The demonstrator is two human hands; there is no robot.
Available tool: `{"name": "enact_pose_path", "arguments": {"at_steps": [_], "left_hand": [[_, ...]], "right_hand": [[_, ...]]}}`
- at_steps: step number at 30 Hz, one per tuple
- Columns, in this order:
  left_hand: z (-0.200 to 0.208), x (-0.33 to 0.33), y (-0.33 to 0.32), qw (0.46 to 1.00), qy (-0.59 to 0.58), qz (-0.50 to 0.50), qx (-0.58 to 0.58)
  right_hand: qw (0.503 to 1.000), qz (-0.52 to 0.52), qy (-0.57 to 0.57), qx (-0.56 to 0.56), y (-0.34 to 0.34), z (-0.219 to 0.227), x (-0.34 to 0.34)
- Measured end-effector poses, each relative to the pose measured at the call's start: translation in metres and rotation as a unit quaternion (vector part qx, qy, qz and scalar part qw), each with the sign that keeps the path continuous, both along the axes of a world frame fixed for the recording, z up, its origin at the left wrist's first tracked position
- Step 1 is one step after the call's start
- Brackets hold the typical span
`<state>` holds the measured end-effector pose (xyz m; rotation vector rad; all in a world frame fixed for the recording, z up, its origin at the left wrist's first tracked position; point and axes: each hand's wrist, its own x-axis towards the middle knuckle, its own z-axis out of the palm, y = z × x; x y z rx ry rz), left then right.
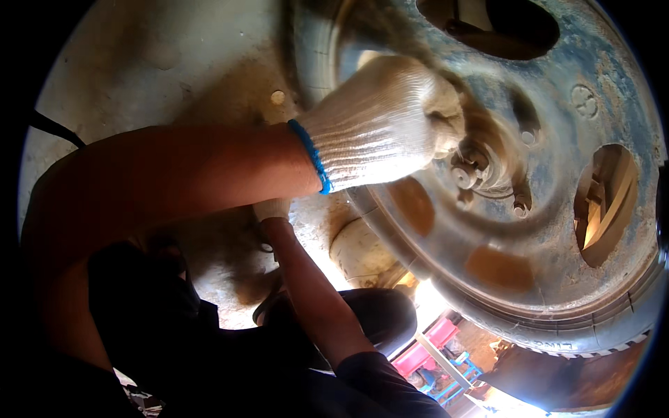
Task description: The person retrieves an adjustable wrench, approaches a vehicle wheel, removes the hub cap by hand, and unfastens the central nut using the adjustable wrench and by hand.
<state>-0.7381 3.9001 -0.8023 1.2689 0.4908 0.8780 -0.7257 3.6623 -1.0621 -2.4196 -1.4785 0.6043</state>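
My left hand point(394, 115) is up by the hub point(492, 166), in a knit glove. Fingers are curled in toward the palm; can't tell if they pinch anything, tips are turned away and that patch is blurred.

Wheel point(547, 209) fills the right side of view, disc face toward me, tyre point(557, 333) curving round below. Can't see what carries it. A blunt stud end point(462, 177) sits just beside the glove's lower right; contact unconfirmed. Two more studs point(527, 137) stand farther right.

Right hand point(274, 207) is low over the floor point(174, 63), mostly behind the left forearm point(209, 167). Fingers hidden, can't tell if spread or pinching. My read: it's down there for support or to hold something out of sight. Left arm reaching in from the side seems to leave the hub face visible.

Edges: glove overlaps the disc's left edge. Rusty-edged hand hole point(606, 205) is well apart, near the disc's right edge. Room runs rightward from the glove, broken by the studs. Below is tighter: pale rounded object point(362, 254) by the tyre's lower left edge, then knee point(390, 317).
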Motion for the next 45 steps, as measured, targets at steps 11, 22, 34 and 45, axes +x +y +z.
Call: {"name": "enact_pose_path", "arguments": {"at_steps": [11,22,34,45], "left_hand": [[0.009,-0.011,0.021,0.986,0.066,-0.092,0.122],[0.012,-0.019,0.026,0.971,0.129,-0.103,0.175],[0.005,-0.016,0.023,0.987,0.067,-0.146,-0.016],[0.04,-0.03,0.035,0.943,0.169,0.034,0.284]], "right_hand": [[0.971,-0.183,0.14,-0.061,0.044,0.06,0.001],[0.974,-0.171,0.13,-0.066,0.04,0.057,-0.001],[0.93,-0.199,0.304,-0.053,0.012,0.053,0.009],[0.958,-0.136,0.147,0.203,0.062,0.177,-0.005]]}}
